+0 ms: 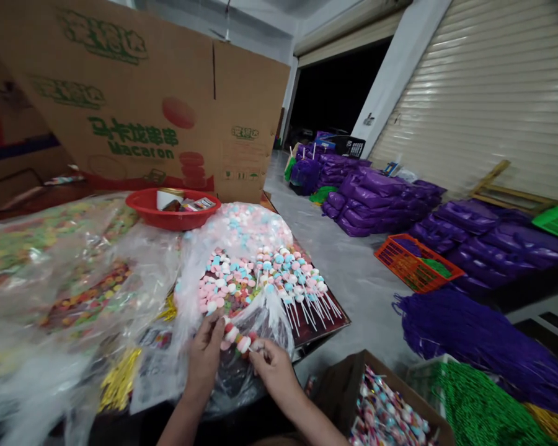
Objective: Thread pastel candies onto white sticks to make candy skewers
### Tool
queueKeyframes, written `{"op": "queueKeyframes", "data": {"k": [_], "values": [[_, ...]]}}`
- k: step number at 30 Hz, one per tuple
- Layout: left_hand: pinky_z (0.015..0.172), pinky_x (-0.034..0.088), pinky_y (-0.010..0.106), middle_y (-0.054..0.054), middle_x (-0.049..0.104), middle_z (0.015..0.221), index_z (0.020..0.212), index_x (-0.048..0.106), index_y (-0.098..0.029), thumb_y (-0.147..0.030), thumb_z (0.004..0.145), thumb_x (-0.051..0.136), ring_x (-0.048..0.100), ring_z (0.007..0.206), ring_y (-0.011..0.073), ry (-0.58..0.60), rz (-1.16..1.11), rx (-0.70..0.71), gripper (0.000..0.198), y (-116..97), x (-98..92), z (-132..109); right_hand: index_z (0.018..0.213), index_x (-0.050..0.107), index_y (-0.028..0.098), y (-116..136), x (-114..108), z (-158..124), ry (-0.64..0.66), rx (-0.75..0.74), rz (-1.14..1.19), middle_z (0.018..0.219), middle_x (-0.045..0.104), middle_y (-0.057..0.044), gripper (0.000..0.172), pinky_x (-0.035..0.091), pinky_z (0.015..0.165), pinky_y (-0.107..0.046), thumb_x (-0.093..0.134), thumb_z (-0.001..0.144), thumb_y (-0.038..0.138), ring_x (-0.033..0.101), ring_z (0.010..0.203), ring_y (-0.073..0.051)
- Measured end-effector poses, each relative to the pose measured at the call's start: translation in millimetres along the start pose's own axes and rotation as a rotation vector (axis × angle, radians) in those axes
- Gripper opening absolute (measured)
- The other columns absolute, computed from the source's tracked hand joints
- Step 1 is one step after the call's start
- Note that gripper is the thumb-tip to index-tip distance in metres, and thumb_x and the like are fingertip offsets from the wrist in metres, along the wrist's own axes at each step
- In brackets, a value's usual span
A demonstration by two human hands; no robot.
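My left hand (206,348) pinches the far left end of a candy skewer (237,337) threaded with pink, white and red candies. At the skewer's other end my right hand (275,370) has thumb and fingers closed, seemingly round its stick, which is mostly hidden. Just beyond my hands, pink, white and blue candies (216,286) lie loose on an open clear plastic bag (193,266). Several finished-looking skewers with white sticks (314,310) lie side by side on the dark table corner to the right.
Clear bags of ring-shaped candies (90,297) cover the table's left. Gold twist ties (119,379) lie near its front. A red basin (167,220) stands before a large cardboard box (167,93). Below right is a carton of wrapped candies (390,409); purple bundles (381,195) sit on the floor.
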State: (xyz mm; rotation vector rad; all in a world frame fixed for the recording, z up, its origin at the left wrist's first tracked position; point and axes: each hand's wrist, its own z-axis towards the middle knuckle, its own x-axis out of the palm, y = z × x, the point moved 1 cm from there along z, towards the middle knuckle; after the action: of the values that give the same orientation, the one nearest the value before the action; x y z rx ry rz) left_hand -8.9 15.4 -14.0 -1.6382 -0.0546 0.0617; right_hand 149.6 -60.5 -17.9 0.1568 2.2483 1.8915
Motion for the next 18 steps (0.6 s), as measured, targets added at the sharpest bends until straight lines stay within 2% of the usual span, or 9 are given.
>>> {"op": "queueKeyframes", "data": {"k": [2, 5, 8, 11, 16, 18], "values": [[0.104, 0.058, 0.041, 0.006, 0.082, 0.113, 0.103, 0.076, -0.022, -0.066, 0.087, 0.065, 0.074, 0.113, 0.0295, 0.004, -0.067, -0.018, 0.048, 1, -0.6, -1, 0.075, 0.065, 0.020, 2, 0, -1, -0.004, -0.004, -0.023, 0.055, 0.052, 0.004, 0.055, 0.033, 0.061, -0.028, 0.073, 0.079, 0.075, 0.045, 0.057, -0.013], [0.087, 0.063, 0.039, 0.005, 0.080, 0.093, 0.090, 0.075, -0.023, -0.068, 0.091, 0.059, 0.075, 0.089, 0.0263, 0.044, -0.151, -0.043, 0.048, 1, 0.8, -2, 0.070, 0.062, 0.020, 4, 3, -2, 0.028, -0.019, -0.031, 0.052, 0.052, 0.003, 0.064, 0.034, 0.063, -0.029, 0.067, 0.080, 0.083, 0.045, 0.057, -0.013], [0.076, 0.062, 0.038, 0.004, 0.077, 0.086, 0.083, 0.073, -0.024, -0.063, 0.091, 0.061, 0.071, 0.077, 0.0237, 0.060, -0.161, -0.035, 0.042, 0, 2.4, -4, 0.069, 0.058, 0.021, -2, 11, -1, 0.049, 0.033, 0.039, 0.045, 0.046, 0.006, 0.073, 0.029, 0.056, -0.027, 0.063, 0.073, 0.094, 0.037, 0.049, -0.010], [0.077, 0.060, 0.035, 0.005, 0.075, 0.087, 0.081, 0.074, -0.023, -0.059, 0.088, 0.067, 0.070, 0.079, 0.0219, 0.043, -0.169, 0.025, 0.038, 3, 4.6, -5, 0.077, 0.055, 0.023, -14, 21, 1, 0.058, 0.165, 0.158, 0.039, 0.039, 0.010, 0.078, 0.018, 0.047, -0.025, 0.063, 0.065, 0.099, 0.025, 0.040, -0.008], [0.062, 0.056, 0.027, -0.002, 0.069, 0.076, 0.099, 0.068, -0.022, -0.066, 0.084, 0.074, 0.065, 0.067, 0.0165, 0.006, -0.409, -0.058, 0.047, 2, 11.2, -5, 0.080, 0.055, 0.023, -26, 28, 7, 0.108, 0.223, 0.194, 0.040, 0.044, 0.011, 0.080, 0.014, 0.043, -0.024, 0.064, 0.061, 0.100, 0.022, 0.037, -0.006], [0.056, 0.054, 0.026, -0.003, 0.068, 0.074, 0.106, 0.067, -0.022, -0.067, 0.080, 0.078, 0.063, 0.062, 0.0154, -0.097, -0.390, -0.036, 0.053, -4, 10.1, -4, 0.081, 0.058, 0.022, -25, 27, 9, 0.140, 0.180, 0.166, 0.044, 0.049, 0.009, 0.078, 0.018, 0.045, -0.024, 0.065, 0.063, 0.098, 0.026, 0.039, -0.006]]}}
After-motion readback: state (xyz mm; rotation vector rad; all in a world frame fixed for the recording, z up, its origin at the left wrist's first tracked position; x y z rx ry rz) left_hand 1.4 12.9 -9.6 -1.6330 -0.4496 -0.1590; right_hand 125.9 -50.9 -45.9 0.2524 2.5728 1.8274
